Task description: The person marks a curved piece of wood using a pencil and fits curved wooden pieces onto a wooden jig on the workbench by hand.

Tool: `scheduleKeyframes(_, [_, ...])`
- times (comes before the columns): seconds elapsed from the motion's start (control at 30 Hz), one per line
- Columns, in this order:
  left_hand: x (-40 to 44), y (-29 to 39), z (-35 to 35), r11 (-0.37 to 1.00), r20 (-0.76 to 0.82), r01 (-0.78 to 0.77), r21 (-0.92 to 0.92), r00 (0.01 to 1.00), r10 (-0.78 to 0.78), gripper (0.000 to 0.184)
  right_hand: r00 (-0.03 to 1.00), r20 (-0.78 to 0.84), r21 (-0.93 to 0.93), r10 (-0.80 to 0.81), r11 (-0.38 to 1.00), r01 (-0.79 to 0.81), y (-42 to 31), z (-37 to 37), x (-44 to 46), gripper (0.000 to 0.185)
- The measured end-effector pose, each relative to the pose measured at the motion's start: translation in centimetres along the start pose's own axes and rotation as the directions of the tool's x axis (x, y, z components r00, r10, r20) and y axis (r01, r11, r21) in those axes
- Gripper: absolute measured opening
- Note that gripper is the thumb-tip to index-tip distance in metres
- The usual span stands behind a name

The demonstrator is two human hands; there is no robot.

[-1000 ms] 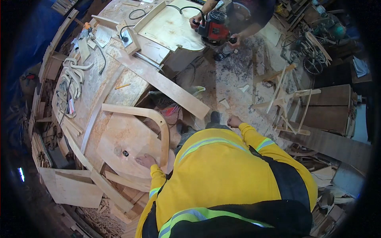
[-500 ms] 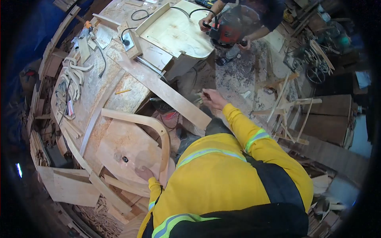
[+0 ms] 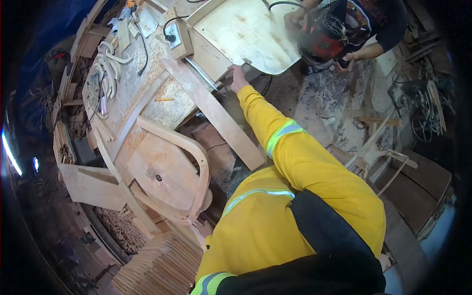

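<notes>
My right hand (image 3: 238, 78) is stretched forward beside the near edge of a shallow wooden tray-like panel (image 3: 231, 37). Its fingers look apart, close to the end of a metal rod (image 3: 200, 73); whether they touch it is unclear. Low in the view, my left hand (image 3: 204, 228) is at the lower end of a curved wooden frame piece (image 3: 199, 160), its fingers mostly hidden. That piece lies around a rounded wooden board (image 3: 164, 167) with a dark hole. A long flat plank (image 3: 221, 118) runs between the bench and my body.
Across from me a person holds a red power tool (image 3: 322, 42) over the panel. A socket block (image 3: 178, 39), a pencil (image 3: 164, 100) and curved wood pieces (image 3: 108, 61) lie on the dusty bench. A wooden frame (image 3: 373, 152) stands at right; stacked slats (image 3: 157, 265) sit below.
My right hand has moved forward and left, toward the panel and rod. My left hand has left the rounded board's face for the curved piece's lower end. The view has shifted.
</notes>
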State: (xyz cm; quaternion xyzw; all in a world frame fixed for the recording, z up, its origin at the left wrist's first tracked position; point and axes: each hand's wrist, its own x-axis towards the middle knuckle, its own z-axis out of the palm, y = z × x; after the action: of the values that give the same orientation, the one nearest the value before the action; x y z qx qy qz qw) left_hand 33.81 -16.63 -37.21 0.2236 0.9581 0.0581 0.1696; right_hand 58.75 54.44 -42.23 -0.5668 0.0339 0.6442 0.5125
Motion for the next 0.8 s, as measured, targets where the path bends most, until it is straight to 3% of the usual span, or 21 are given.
scheduleKeyframes(0.03, [-0.9,-1.9,0.8,0.999,0.036,0.02,0.039,0.999,-0.021,0.077,0.997,-0.079,-0.015,0.024,1.0,-0.025,0.5,0.5,1.7,0.013])
scheduleKeyframes(0.07, [-1.1,-1.9,1.5,0.998,0.063,0.063,0.026,0.996,-0.065,0.08,0.997,0.011,0.067,0.076,0.995,-0.077,0.7,0.5,3.5,0.023])
scheduleKeyframes(0.17, [-2.2,-1.6,1.6,0.985,0.133,0.167,0.033,0.976,-0.17,0.087,0.965,0.008,0.214,0.264,0.942,-0.259,-3.2,1.5,0.7,0.042])
scheduleKeyframes(0.2, [-2.4,-0.6,1.3,0.983,0.15,0.176,0.053,0.972,-0.182,0.088,0.989,0.089,0.256,0.121,0.956,-0.14,-4.2,1.5,-0.7,0.056])
scheduleKeyframes(0.3, [-2.7,2.2,0.8,0.98,0.148,0.197,0.036,0.968,-0.201,0.089,0.989,-0.062,0.234,0.134,0.965,-0.116,-6.6,1.8,-1.6,0.06])
scheduleKeyframes(0.33, [-2.6,3.2,0.6,0.979,0.138,0.202,0.017,0.969,-0.203,0.089,0.977,-0.088,0.257,0.193,0.952,-0.165,-6.5,1.8,-0.3,0.058])
scheduleKeyframes(0.43, [-2.5,6.1,-0.5,0.979,0.119,0.053,-0.196,0.992,-0.03,0.085,0.978,0.093,0.52,0.189,0.828,-0.21,-5.9,0.5,1.6,0.052])
scheduleKeyframes(0.53, [-1.7,7.2,-0.2,0.973,0.113,0.122,-0.198,0.988,-0.101,0.083,0.985,-0.028,0.647,0.169,0.754,-0.111,-6.8,-0.5,1.8,0.045])
scheduleKeyframes(0.63, [-1.8,10.2,-1.7,0.967,0.236,0.098,-0.234,0.971,-0.041,0.084,0.987,-0.034,0.737,0.155,0.671,-0.08,-7.4,-2.2,3.1,0.041])
scheduleKeyframes(0.67, [-1.2,9.3,-0.3,0.953,0.158,-0.012,-0.303,0.985,0.062,0.085,0.988,-0.035,0.752,0.15,0.655,-0.073,-7.4,-2.9,3.6,0.04])
scheduleKeyframes(0.7, [-0.9,8.8,0.5,0.964,0.133,-0.01,-0.265,0.99,0.047,0.085,0.987,-0.047,0.751,0.153,0.657,-0.066,-7.5,-3.9,3.8,0.038])
scheduleKeyframes(0.77, [-0.3,8.5,2.0,0.983,0.081,0.004,-0.185,0.997,0.012,0.086,0.963,-0.233,0.646,0.136,0.762,0.048,-9.4,-5.1,1.0,0.041])
scheduleKeyframes(0.8, [0.2,8.1,2.9,0.956,0.102,0.008,-0.292,0.995,0.023,0.087,0.954,-0.264,0.607,0.142,0.793,0.05,-9.2,-6.2,2.8,0.042])
